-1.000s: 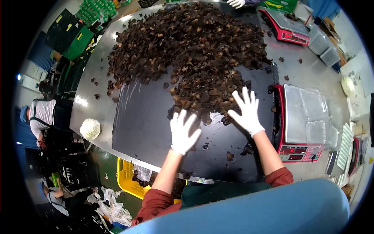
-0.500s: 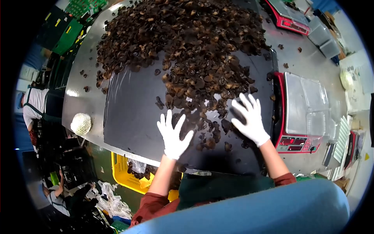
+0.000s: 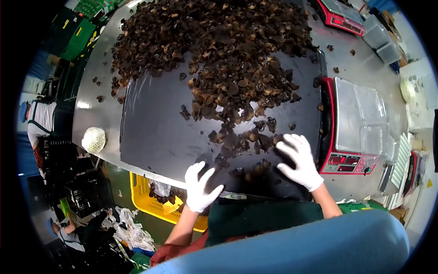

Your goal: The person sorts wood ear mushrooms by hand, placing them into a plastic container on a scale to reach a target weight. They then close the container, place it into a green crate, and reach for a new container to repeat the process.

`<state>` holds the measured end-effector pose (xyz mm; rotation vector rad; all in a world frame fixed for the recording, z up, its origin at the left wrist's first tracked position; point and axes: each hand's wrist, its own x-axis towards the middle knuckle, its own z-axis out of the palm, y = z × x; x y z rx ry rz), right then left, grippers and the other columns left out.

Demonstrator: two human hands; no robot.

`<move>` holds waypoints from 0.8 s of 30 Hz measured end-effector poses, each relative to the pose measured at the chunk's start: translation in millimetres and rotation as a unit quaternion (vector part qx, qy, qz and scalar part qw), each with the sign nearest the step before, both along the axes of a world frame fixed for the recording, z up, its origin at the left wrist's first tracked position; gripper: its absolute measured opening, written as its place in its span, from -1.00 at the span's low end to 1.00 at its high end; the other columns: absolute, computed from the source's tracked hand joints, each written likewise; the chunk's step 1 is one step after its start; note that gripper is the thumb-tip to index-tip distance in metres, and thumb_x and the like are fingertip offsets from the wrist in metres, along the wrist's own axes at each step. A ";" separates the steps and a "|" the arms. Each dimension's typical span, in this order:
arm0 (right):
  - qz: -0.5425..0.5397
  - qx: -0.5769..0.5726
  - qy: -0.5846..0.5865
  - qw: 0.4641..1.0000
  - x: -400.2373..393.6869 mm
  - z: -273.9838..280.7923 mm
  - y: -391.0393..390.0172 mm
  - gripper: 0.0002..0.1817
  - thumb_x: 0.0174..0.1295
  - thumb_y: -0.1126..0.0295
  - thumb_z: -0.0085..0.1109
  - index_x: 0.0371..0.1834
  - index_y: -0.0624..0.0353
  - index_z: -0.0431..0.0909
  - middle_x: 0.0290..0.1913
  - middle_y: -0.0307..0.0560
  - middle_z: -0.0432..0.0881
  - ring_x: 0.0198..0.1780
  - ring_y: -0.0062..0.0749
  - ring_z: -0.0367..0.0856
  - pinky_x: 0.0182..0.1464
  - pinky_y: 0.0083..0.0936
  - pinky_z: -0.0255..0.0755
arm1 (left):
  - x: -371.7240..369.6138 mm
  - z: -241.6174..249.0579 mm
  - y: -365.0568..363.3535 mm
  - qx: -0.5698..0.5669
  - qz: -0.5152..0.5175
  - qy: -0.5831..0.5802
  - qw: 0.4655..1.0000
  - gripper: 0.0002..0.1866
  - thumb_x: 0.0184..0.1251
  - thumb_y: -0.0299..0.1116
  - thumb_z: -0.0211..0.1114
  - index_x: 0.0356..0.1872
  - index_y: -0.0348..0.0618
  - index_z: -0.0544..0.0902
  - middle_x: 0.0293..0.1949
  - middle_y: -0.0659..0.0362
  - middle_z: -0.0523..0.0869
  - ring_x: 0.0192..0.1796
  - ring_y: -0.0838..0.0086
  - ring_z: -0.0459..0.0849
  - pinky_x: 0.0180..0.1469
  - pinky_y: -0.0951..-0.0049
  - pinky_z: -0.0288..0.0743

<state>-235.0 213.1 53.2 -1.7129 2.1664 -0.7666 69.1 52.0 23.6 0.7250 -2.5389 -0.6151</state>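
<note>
A large heap of dark brown, wrinkled wood ear mushrooms (image 3: 219, 45) covers the far part of a black mat (image 3: 159, 123). A trail of loose pieces (image 3: 244, 141) runs from the heap toward the near edge. My left hand (image 3: 200, 189), in a white glove, is at the mat's near edge, left of these pieces, with fingers spread and nothing held. Also white-gloved, my right hand (image 3: 299, 162) is right of the pieces, palm down and fingers apart. Its fingertips are close to a few pieces; contact cannot be made out.
Red scales (image 3: 346, 162) stand right of the mat, with another red scale (image 3: 344, 23) farther back. A white foam net ball (image 3: 94, 139) sits on the metal table (image 3: 93, 80) at left. Below the edge is a yellow crate (image 3: 148, 208). Two people (image 3: 43, 118) are at far left.
Both hands have moved toward the near edge of the mat, the left one more clearly. Loose mushroom pieces between them now lie more spread out, in a longer trail from the heap.
</note>
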 end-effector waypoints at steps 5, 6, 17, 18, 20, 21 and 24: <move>-0.127 0.002 -0.004 0.992 4.8 -21.6 32.8 -0.52 -0.03 0.37 0.31 0.05 0.10 0.54 0.12 0.03 0.46 0.18 -0.02 0.38 0.25 -0.20 0.26 | 27.7 -20.1 25.0 0.005 0.004 -0.094 0.996 -0.51 -0.05 -0.22 0.48 -0.01 -0.07 0.62 -0.05 0.00 0.54 -0.03 0.13 0.52 0.01 0.21 0.44; -0.117 0.008 -0.013 0.993 9.8 -28.9 37.6 -0.54 -0.03 0.37 0.31 0.03 0.10 0.55 0.10 0.02 0.47 0.16 -0.03 0.40 0.23 -0.20 0.27 | 28.8 -22.1 26.2 0.010 0.002 -0.095 0.995 -0.58 -0.02 -0.28 0.45 -0.06 -0.08 0.63 -0.11 0.02 0.57 -0.05 0.14 0.54 0.00 0.22 0.44; -0.124 -0.094 -0.005 0.988 14.2 -26.8 -4.6 -0.66 -0.05 0.33 0.34 -0.16 0.09 0.57 -0.06 -0.04 0.54 0.05 -0.07 0.46 0.09 -0.22 0.35 | -15.1 -8.3 -27.9 -0.079 0.156 -0.087 0.981 -0.43 0.04 -0.22 0.38 0.14 -0.11 0.52 0.18 -0.03 0.47 0.26 -0.03 0.33 0.31 0.02 0.19; -0.131 -0.089 0.015 0.987 12.5 -29.4 -14.7 -0.55 -0.06 0.29 0.36 -0.03 0.05 0.54 0.03 0.00 0.50 0.12 -0.02 0.41 0.16 -0.19 0.31 | -25.5 -3.1 -29.9 -0.091 0.138 -0.074 0.983 -0.43 0.04 -0.22 0.38 0.13 -0.11 0.53 0.18 -0.03 0.47 0.26 -0.03 0.33 0.31 0.02 0.19; -0.123 -0.053 0.057 0.989 8.7 -39.7 -32.8 -0.30 -0.09 0.16 0.39 0.21 0.00 0.43 0.21 0.06 0.38 0.25 0.07 0.29 0.29 -0.11 0.19 | -45.0 1.6 -34.4 -0.071 0.099 -0.061 0.991 -0.43 0.02 -0.21 0.40 0.12 -0.12 0.53 0.17 -0.03 0.46 0.27 -0.03 0.31 0.31 0.01 0.19; -0.100 -0.061 0.048 0.992 8.0 -36.9 -45.0 -0.28 -0.10 0.12 0.39 0.22 0.00 0.42 0.21 0.10 0.37 0.24 0.11 0.29 0.28 -0.07 0.19 | -55.1 -0.6 -38.2 -0.061 0.078 -0.061 0.993 -0.43 0.01 -0.19 0.42 0.11 -0.11 0.54 0.16 -0.03 0.47 0.26 -0.03 0.32 0.30 0.01 0.20; -0.003 -0.042 0.072 0.997 10.7 -36.1 -75.1 -0.09 -0.17 0.01 0.43 0.34 -0.05 0.29 0.32 0.18 0.26 0.31 0.17 0.21 0.30 0.08 0.11 | -86.0 -10.1 -44.3 -0.062 0.028 -0.024 0.997 -0.34 -0.08 -0.07 0.47 0.11 -0.05 0.55 0.11 -0.07 0.46 0.19 -0.01 0.36 0.24 0.04 0.25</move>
